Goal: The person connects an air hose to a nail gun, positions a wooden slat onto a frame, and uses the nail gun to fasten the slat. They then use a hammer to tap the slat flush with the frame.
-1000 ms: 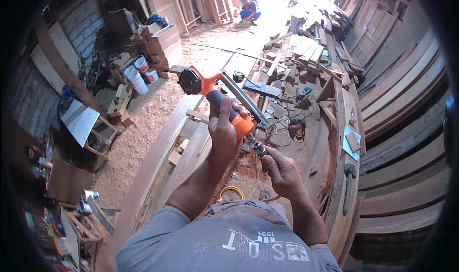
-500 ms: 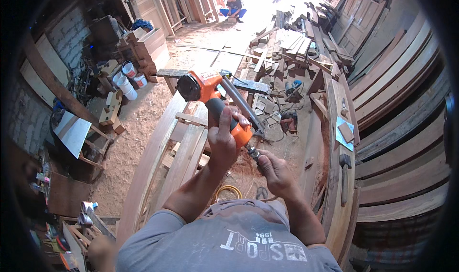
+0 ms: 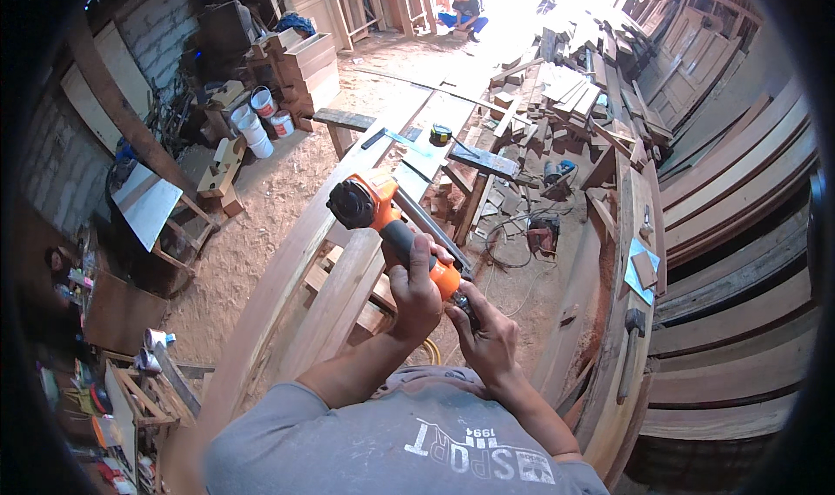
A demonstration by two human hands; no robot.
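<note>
Orange nail gun now lower

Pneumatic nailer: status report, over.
Left hand gripping orange-and-black pneumatic nailer. Right hand at its metal air fitting. Tape measure beyond nailer, touching neither hand.

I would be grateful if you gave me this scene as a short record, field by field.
Left hand: the left hand grips the handle of an orange-and-black nail gun
Right hand: the right hand has its fingers on a metal fitting at the handle's end
Below the gun: long wooden boards
Beyond the gun: a yellow-and-black tape measure
Right side: a hammer lying on a timber
Left side: white buckets on the floor
Background: a crouching co-worker in blue trousers
</note>
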